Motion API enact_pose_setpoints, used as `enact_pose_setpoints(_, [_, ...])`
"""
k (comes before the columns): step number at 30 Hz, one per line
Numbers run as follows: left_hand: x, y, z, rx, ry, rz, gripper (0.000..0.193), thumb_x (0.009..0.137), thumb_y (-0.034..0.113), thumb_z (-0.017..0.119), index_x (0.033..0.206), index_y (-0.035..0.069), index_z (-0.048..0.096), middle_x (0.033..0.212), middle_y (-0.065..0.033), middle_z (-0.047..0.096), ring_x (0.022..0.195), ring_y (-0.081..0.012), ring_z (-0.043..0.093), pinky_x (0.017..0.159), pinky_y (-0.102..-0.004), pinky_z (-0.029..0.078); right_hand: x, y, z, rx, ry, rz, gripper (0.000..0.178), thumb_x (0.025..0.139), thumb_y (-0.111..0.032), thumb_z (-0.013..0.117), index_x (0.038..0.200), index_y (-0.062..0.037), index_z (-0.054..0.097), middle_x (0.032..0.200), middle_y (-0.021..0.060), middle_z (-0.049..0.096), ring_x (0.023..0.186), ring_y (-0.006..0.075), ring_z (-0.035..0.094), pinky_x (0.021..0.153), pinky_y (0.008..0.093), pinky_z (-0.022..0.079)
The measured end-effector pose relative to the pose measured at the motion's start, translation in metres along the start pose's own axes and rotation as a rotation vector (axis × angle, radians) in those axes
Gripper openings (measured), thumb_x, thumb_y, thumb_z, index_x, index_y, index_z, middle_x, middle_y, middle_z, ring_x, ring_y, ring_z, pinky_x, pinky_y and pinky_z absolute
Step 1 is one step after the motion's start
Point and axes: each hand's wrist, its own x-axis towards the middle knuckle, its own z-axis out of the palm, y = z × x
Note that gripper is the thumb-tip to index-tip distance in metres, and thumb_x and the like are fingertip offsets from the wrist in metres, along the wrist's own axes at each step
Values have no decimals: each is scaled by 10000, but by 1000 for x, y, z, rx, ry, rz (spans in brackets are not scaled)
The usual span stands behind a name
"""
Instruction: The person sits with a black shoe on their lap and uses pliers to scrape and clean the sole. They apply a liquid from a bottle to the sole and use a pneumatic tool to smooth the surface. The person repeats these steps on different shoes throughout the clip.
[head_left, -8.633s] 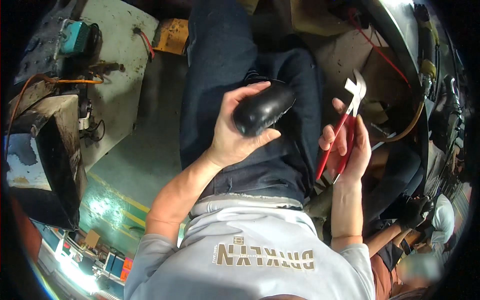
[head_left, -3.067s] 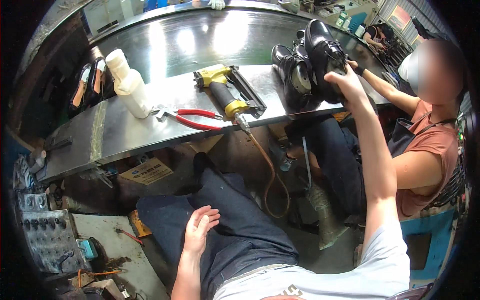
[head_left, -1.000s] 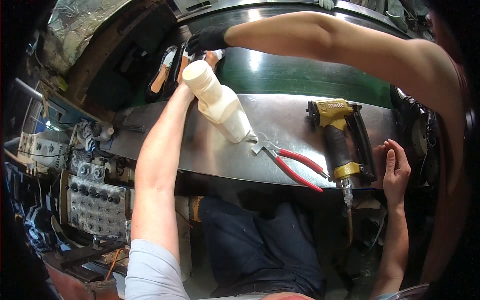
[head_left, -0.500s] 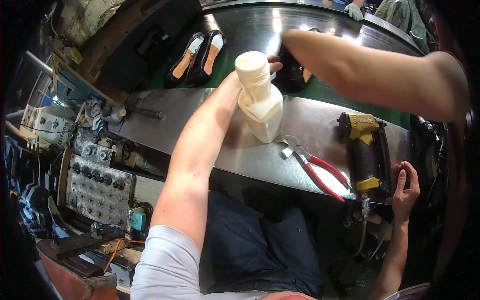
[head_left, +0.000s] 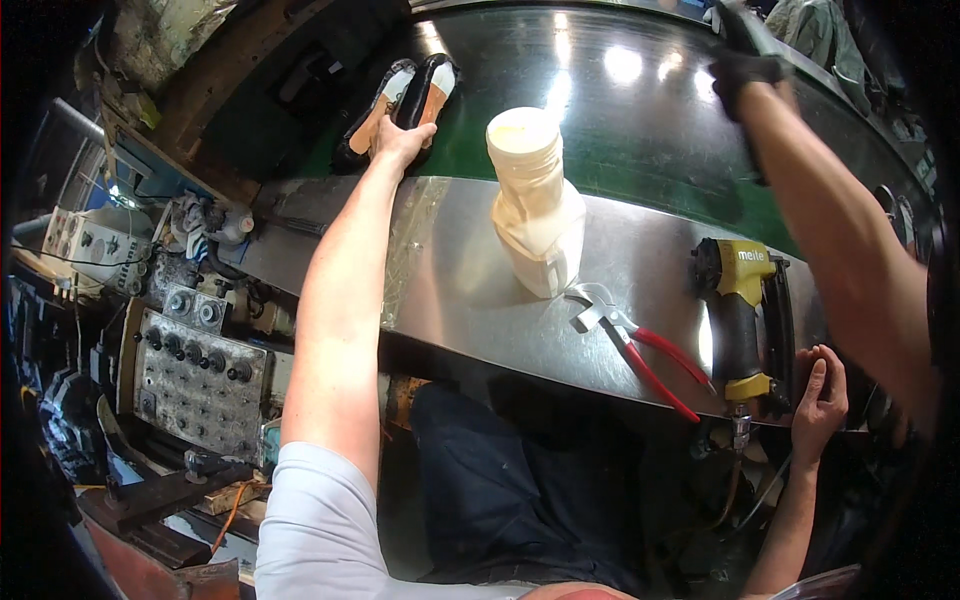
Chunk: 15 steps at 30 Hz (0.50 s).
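A pair of black shoes (head_left: 436, 85) with tan and white insoles stands on the green-edged, dark shiny surface at the far left. My left hand (head_left: 400, 143) is closed on the pair, its thumb across the right shoe; the other fingers are partly hidden among the shoes. At the metal bench's right front edge rests my right hand (head_left: 822, 400), loosely bent with nothing visible in it. Beside it lies a yellow and black pneumatic nail gun (head_left: 742, 310) with a hose. Red-handled lasting pincers (head_left: 640, 345) lie left of the gun.
A cream plastic bottle (head_left: 540, 220) stands mid-bench (head_left: 450, 290). Another person's arm (head_left: 835, 190) reaches in from the right, its dark-gloved hand (head_left: 745, 80) blurred. A control panel (head_left: 195, 375) with knobs is at the left, below some grimy machinery.
My left hand has moved left from behind the bottle to the pair of shoes. The other person's arm has swung right, and the dark shoe behind the bottle is gone from there.
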Motion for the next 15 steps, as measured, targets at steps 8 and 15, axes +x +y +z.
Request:
enact_pose_setpoints(8, [-52, 82, -71, -1218, -471, -684, 371, 938, 466, 469, 1109, 174, 622, 1070, -64, 646, 1007, -240, 558, 812, -484, 458, 1, 2, -4, 96, 38, -36, 205, 1014, -92, 521, 1137, 21, 639, 1006, 104, 686, 933, 166, 658, 844, 300, 518])
enact_pose_setpoints(15, [-171, 64, -126, -1544, -258, -304, 542, 938, 500, 546, 1227, 41, 535, 1066, -164, 607, 936, -323, 585, 799, -478, 507, -5, 35, -5, 240, 121, -45, 244, 1031, -179, 524, 1120, 6, 655, 944, 67, 692, 894, 141, 662, 799, 295, 533])
